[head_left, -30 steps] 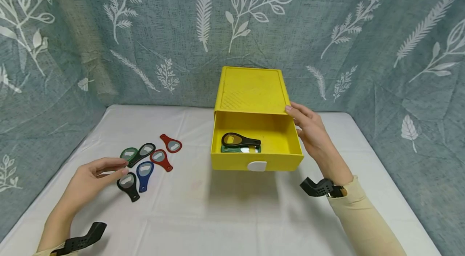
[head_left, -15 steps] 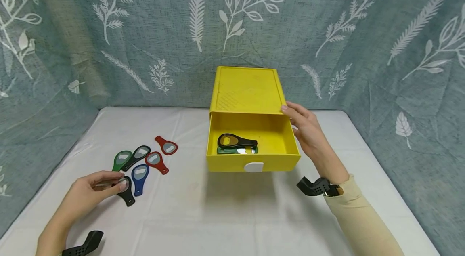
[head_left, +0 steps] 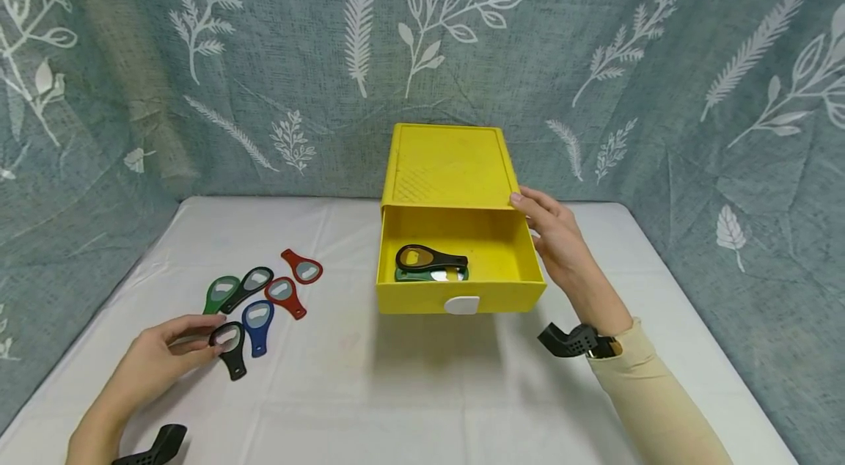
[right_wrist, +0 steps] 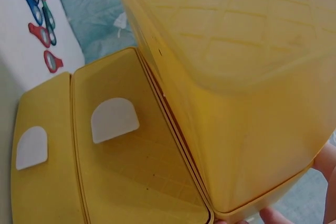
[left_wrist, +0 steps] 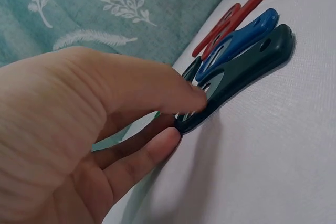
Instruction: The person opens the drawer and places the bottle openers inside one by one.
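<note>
With thumb and fingertips, my left hand point(head_left: 155, 356) pinches the round head of a black bottle opener point(head_left: 234, 364) lying flat on the table. In the left wrist view one digit reaches over the head of this opener point(left_wrist: 257, 59) and another meets its edge. Close by lie a blue opener point(head_left: 260, 340), a green one point(head_left: 214, 299) and another black one point(head_left: 238, 296). My right hand point(head_left: 568, 245) holds the right side of a yellow drawer unit point(head_left: 455, 164), a digit over its top edge. Inside its pulled-out drawer point(head_left: 409, 298) a black opener point(head_left: 449, 259) overlaps a green one point(head_left: 412, 275).
Two red openers, one nearer point(head_left: 293, 304) and one farther point(head_left: 295, 260), lie toward the unit. In the right wrist view, two pushed-in drawers with white handles point(right_wrist: 115, 120) sit below the open one. A patterned curtain point(head_left: 277, 61) encloses the white table point(head_left: 330, 406).
My left hand has shifted from beside the green opener to the near black opener, which has turned slightly along with a small shift of the blue one. My right hand stays on the drawer unit.
</note>
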`<state>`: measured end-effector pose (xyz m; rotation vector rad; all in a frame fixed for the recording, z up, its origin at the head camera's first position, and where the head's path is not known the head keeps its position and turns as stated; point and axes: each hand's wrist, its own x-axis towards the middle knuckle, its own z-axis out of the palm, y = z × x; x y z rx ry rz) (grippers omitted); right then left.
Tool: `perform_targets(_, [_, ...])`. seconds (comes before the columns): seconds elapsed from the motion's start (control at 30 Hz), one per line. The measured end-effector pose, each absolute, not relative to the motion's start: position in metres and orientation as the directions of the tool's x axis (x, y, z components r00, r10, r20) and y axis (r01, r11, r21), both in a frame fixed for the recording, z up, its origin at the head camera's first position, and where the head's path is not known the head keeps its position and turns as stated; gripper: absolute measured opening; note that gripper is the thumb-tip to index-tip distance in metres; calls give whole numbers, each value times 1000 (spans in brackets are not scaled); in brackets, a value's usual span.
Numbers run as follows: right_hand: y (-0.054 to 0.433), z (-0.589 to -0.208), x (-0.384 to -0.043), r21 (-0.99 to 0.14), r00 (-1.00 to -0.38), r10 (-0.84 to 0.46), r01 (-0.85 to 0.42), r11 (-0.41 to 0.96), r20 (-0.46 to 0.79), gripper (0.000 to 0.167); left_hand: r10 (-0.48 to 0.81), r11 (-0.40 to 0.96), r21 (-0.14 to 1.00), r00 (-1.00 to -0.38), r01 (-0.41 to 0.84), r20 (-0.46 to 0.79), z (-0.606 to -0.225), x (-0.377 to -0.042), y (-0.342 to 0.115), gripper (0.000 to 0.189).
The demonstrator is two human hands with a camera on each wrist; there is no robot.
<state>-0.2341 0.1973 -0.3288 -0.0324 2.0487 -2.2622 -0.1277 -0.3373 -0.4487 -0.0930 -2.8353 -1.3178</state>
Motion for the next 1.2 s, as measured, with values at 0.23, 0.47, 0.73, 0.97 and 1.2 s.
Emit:
perform_targets(0.23, [198, -328, -235, -993, -995, -79, 63, -101, -55, 69, 111, 639, 766, -994, 72, 1, -450, -129, -338, 58])
perform_targets(0.47, [197, -329, -236, -993, -996, -83, 46, -105, -37, 67, 109, 662, 744, -994, 92, 26, -452, -129, -336, 60])
perform_targets(0.73, [198, -331, -236, -993, -996, -77, 46, -110, -38, 66, 106, 709, 697, -993, 107, 45, -455, -131, -334, 55])
perform_targets(0.97, [197, -330, -236, -992, -997, -69, 41, -116, -33, 64, 124, 735, 668, -992, 117, 38, -456, -131, -331, 55])
perform_targets(1.2, [197, -331, -235, -991, -997, -69, 48, -122, -40, 65, 130, 733, 672, -991, 105, 14, -454, -132, -329, 60])
